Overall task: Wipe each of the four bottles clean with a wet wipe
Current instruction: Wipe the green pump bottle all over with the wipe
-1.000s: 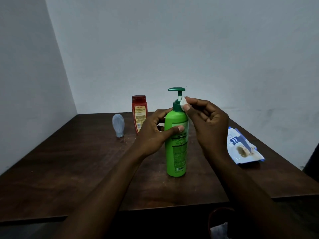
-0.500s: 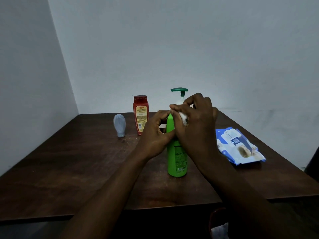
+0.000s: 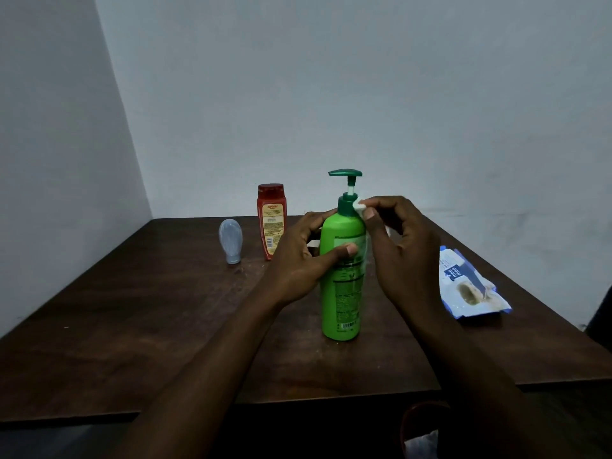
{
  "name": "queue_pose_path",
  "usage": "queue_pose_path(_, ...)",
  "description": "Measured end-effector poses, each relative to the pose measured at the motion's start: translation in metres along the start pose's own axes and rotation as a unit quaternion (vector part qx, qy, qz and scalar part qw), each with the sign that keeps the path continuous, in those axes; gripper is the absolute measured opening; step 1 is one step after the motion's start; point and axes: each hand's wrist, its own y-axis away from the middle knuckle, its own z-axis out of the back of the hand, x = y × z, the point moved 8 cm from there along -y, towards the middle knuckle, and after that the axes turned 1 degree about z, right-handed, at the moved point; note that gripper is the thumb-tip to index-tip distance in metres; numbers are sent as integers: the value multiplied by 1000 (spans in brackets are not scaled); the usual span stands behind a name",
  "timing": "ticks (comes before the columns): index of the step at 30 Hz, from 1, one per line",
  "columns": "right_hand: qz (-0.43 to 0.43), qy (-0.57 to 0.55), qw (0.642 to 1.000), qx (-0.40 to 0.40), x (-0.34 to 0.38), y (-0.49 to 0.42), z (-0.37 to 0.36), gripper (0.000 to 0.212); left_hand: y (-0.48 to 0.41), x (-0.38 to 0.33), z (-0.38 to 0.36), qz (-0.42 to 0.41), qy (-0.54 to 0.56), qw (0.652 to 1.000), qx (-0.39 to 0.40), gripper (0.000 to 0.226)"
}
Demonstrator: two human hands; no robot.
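Both hands work the green pump bottle (image 3: pixel 342 286): left hand (image 3: pixel 303 260) grips its body, right hand (image 3: pixel 399 246) pinches a wet wipe (image 3: pixel 360 205) at its collar; wipe pack (image 3: pixel 467 286) at three o'clock.

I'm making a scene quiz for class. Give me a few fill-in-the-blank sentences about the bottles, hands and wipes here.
1. The left hand steadies the ____ pump bottle.
2. The right hand pinches a white wet wipe against that bottle's ____.
3. The red bottle stands to the ____ of the small grey bottle.
4. The wipes pack lies on the ____.

Missing words: green; neck; right; table
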Motion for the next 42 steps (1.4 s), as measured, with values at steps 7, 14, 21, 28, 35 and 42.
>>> queue_pose_path(7, -142, -53, 985, 87, -27, -25, -18, 23, 3, 6, 6, 22, 58, 998, 2, 60)
queue_pose_path(14, -271, -204, 904, 259, -39, -36, -55, 53, 5, 9, 8, 31, 80, 996, 6, 66)
queue_pose_path(21, -270, -342, 868, 239, -31, -29, -63, 37, 3, 11, 7, 30, 82, 996, 8, 62)
queue_pose_path(28, -181, -288, 939, 56, -28, -13, -21, 32, 3, 15, 9, 28, 68, 997, 3, 59)
queue_pose_path(35, -83, -161, 981, 69, -2, -23, -2, 33, 2, 14, 8, 24, 48, 999, 1, 56)
queue_pose_path(42, -126, -140, 979, 80, -8, -21, -2, 29, 2, 12, 8, 23, 42, 999, 0, 55)
